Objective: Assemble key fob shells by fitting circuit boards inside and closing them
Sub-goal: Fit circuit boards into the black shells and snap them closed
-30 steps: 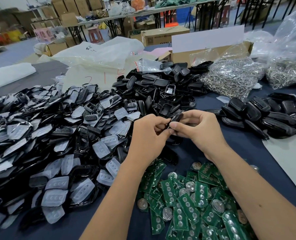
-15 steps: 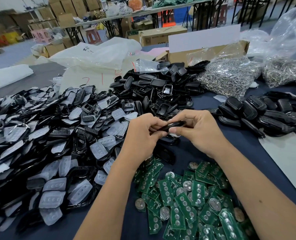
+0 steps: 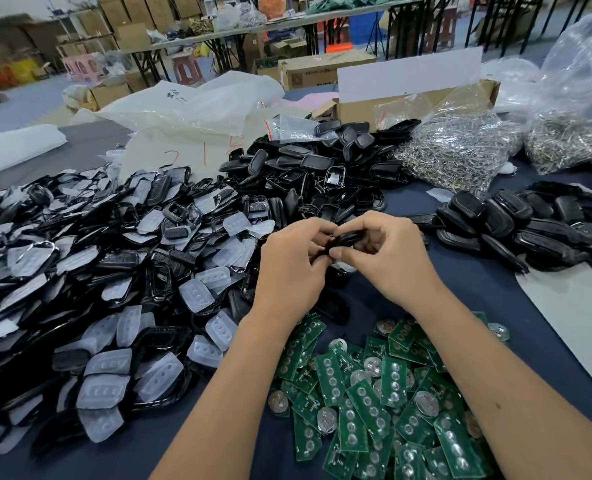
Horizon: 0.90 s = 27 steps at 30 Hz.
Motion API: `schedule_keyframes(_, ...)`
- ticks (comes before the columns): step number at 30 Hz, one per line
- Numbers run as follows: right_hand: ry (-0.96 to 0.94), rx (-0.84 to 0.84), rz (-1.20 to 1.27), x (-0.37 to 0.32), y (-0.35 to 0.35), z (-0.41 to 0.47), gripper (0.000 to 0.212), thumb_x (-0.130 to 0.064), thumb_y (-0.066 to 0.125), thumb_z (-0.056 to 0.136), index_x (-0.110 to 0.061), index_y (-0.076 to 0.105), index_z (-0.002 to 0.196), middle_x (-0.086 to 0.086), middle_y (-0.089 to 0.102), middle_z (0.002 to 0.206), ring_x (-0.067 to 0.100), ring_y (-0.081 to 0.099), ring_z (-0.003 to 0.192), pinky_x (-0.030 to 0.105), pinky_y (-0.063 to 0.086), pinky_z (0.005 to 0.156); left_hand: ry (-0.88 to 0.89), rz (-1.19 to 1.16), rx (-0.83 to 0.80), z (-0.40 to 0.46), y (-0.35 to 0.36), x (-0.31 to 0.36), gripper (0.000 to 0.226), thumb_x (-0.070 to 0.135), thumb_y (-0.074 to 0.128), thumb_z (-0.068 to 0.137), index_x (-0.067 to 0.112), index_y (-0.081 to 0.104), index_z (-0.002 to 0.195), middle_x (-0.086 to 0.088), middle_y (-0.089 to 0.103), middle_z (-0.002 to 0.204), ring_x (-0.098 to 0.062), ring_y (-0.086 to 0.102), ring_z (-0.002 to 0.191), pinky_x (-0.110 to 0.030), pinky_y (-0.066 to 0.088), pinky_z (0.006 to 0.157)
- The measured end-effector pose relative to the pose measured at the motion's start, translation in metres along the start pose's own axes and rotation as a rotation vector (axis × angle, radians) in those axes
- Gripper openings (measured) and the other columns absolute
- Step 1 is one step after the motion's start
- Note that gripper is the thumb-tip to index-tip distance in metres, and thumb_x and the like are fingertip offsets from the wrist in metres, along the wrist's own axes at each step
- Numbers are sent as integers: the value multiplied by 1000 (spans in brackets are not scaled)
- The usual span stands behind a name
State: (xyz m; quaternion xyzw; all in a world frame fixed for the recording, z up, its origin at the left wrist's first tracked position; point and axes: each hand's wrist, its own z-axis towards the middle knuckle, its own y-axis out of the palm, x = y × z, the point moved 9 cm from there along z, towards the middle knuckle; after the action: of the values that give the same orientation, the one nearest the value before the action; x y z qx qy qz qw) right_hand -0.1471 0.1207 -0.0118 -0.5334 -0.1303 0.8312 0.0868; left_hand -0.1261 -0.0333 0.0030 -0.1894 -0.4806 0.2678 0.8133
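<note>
Above a dark-covered table [image 3: 467, 292], a worker's left hand [image 3: 293, 268] and right hand [image 3: 388, 258] meet, fingers curled tight around a black key fob shell [image 3: 345, 239]; green circuit boards [image 3: 374, 403] lie heaped below, loose shell halves [image 3: 114, 271] piled at left.

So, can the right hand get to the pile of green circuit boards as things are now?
Probably yes, once free. The right hand and left hand both grip a black key fob shell. The green circuit boards lie uncovered just below the hands, nothing between.
</note>
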Motion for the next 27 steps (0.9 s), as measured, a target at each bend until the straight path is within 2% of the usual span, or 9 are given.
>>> schedule_keyframes(4,79,31,263,8,-1,1,25,-18,84,87,-20,74,110,-3,72,85,8,62,71,26,53,66,-176,-210,32,-1,-2,-11,42,2,84,77,37,70,96,10,71,82,-13,72,75,-39,63,72)
schedule_keyframes(6,108,27,295,10,-1,1,10,-20,71,99,-17,75,107,-8,70,80,6,61,69,22,49,64,-275,-427,29,-3,0,-18,32,-3,84,77,21,71,94,-3,74,85,-29,75,80,-45,64,78)
schedule_keyframes(8,132,-1,257,13,2,0,21,-22,60,106,-16,77,96,-5,66,72,9,57,64,26,48,61,-343,-637,8,-6,4,-23,27,-9,82,78,4,67,96,-20,74,92,-41,75,88,-47,64,81)
schedule_keyframes(11,146,-20,254,11,5,-2,36,-25,57,108,-19,74,77,0,55,60,13,45,55,26,41,54,-417,-815,-28,-10,12,-26,27,-14,79,80,-9,63,101,-18,75,90,-34,77,86,-36,64,77)
schedule_keyframes(13,158,-12,300,12,5,-2,39,-29,59,107,-11,69,73,0,45,58,14,35,54,23,33,49,-443,-907,-56,-11,16,-24,29,-15,76,82,-14,61,106,-13,76,88,-29,78,85,-32,63,76)
schedule_keyframes(15,152,-11,323,12,5,-2,46,-36,62,103,-4,60,70,3,40,59,16,31,56,24,29,48,-463,-962,-75,-11,18,-24,30,-15,75,82,-15,61,109,-13,77,89,-29,78,85,-31,63,76)
schedule_keyframes(20,228,3,445,16,7,-3,39,-35,76,93,-1,69,75,-1,41,55,14,31,51,21,28,45,-490,-980,-99,-13,23,-21,34,-15,74,83,-18,60,114,-21,74,96,-33,76,89,-34,63,80)
schedule_keyframes(24,268,24,510,17,7,-4,39,-31,74,94,-15,63,60,0,38,52,14,27,48,20,26,44,-500,-993,-85,-14,27,-19,34,-14,74,83,-19,60,113,-24,72,98,-34,76,89,-36,63,80)
schedule_keyframes(27,265,31,509,15,9,-4,45,-25,69,99,-15,56,57,1,38,51,14,26,47,22,24,44,-509,-987,-68,-16,28,-21,32,-15,75,83,-20,60,111,-23,74,95,-33,77,87,-35,63,79)
